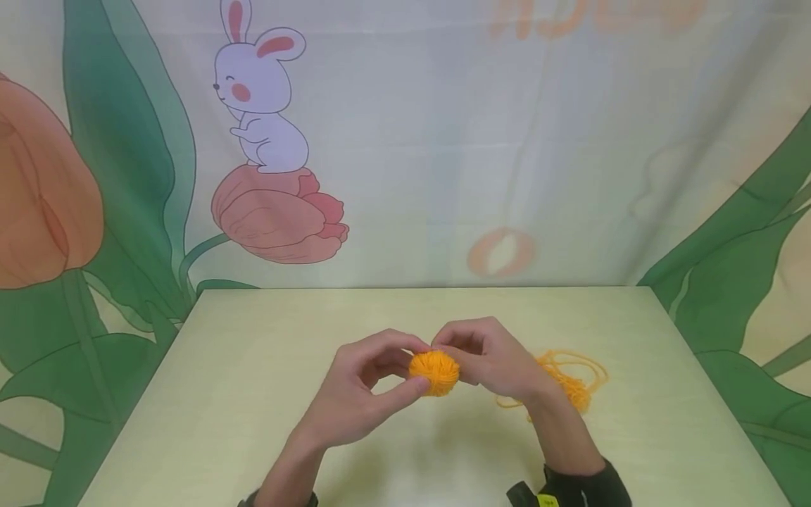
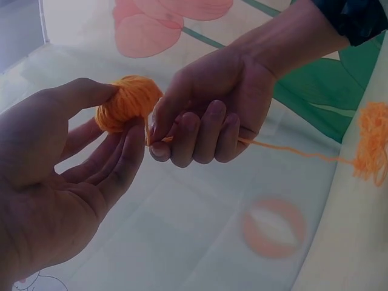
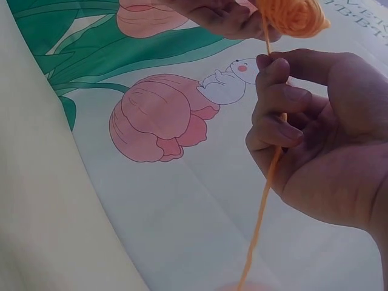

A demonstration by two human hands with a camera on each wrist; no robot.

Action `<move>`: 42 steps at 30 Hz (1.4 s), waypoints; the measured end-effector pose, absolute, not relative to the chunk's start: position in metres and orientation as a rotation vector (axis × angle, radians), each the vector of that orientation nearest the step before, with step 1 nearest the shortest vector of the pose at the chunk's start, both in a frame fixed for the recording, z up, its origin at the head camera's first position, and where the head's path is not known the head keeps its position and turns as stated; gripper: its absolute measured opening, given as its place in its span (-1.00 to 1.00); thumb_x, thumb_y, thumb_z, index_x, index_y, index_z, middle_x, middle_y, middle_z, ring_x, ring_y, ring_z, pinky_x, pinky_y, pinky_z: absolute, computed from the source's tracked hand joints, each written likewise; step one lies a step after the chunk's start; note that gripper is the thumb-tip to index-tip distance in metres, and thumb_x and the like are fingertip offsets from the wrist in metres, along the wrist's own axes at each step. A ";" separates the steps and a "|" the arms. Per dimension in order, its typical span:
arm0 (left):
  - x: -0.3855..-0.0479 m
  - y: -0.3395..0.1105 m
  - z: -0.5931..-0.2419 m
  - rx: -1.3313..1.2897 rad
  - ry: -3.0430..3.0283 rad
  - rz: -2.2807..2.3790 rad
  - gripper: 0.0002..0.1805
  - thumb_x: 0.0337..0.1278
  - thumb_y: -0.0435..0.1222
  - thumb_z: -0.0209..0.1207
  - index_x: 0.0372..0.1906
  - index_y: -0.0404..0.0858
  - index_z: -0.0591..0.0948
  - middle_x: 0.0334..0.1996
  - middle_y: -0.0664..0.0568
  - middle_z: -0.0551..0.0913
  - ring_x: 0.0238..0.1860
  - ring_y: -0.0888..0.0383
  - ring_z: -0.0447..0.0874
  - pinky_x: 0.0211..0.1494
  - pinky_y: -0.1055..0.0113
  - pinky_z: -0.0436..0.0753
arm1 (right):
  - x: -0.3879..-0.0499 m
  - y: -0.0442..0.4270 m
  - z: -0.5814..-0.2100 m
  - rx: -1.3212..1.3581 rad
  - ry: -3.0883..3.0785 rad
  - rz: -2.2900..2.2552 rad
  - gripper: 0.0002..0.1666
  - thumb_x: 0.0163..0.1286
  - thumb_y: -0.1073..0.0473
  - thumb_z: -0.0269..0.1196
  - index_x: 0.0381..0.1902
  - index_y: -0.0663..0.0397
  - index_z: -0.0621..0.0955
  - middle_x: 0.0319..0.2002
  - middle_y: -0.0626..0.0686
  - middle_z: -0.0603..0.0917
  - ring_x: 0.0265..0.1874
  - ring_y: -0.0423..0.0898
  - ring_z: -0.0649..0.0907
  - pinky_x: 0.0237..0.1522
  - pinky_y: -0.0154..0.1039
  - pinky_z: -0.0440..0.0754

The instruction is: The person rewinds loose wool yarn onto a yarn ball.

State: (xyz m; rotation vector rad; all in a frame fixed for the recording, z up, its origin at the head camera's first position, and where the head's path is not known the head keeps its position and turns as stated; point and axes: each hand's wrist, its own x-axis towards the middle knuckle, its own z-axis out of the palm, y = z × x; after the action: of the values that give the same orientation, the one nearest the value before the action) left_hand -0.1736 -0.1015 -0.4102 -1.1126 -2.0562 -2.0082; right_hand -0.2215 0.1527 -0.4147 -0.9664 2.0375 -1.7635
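Note:
Between the thumb and fingers of my left hand [image 1: 355,394] I hold a small ball of orange yarn [image 1: 434,373] above the table. In the left wrist view the wound strands of the yarn ball [image 2: 128,103] show clearly. Close beside it, my right hand [image 1: 497,358] pinches the yarn strand between thumb and forefinger, its other fingers curled. From the ball the strand [image 3: 257,221] passes through the right hand and hangs down in the right wrist view. It leads to a loose heap of orange yarn [image 2: 371,145].
The loose yarn heap [image 1: 575,391] lies on the pale table [image 1: 253,352], partly hidden behind my right wrist. A printed cloth [image 1: 405,141] with a rabbit and tulips hangs behind the table's far edge. Dark sleeves cover both forearms.

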 end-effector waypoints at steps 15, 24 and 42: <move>-0.178 -0.099 -0.414 -1.160 -2.170 -1.681 -0.67 0.35 -0.45 0.53 0.13 -0.15 0.78 -0.05 0.03 0.86 -0.19 0.19 0.88 -0.05 0.23 0.97 | -0.212 0.163 -0.400 -0.908 2.142 -1.878 -0.84 0.69 0.30 0.29 -0.17 0.11 0.77 -0.60 0.06 0.40 -0.66 -0.11 0.31 -0.66 -0.26 0.24; -0.179 -0.100 -0.414 -0.977 -2.235 -1.572 -0.65 0.29 -0.46 0.56 0.11 -0.16 0.79 -0.02 0.05 0.86 -0.16 0.19 0.90 -0.03 0.23 0.98 | -0.199 0.162 -0.391 -0.958 2.180 -1.891 -0.84 0.68 0.35 0.28 -0.18 0.19 0.75 -0.55 0.05 0.47 -0.62 -0.13 0.38 -0.63 -0.26 0.34; -0.184 -0.100 -0.416 -0.744 -2.028 -1.693 -0.63 0.30 -0.50 0.53 0.15 -0.23 0.77 -0.01 -0.09 0.84 -0.17 0.13 0.93 0.06 0.28 0.96 | -0.191 0.151 -0.388 -1.179 2.116 -1.750 -0.76 0.67 0.39 0.27 -0.12 0.03 0.83 -0.51 0.11 0.62 -0.63 -0.17 0.44 -0.61 -0.36 0.41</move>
State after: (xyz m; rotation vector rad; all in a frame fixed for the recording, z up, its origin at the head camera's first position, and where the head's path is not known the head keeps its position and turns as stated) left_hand -0.1838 -0.0995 -0.4164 -0.7436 -2.0276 -1.6932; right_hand -0.1906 0.1513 -0.3878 -1.1788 2.1159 -1.7503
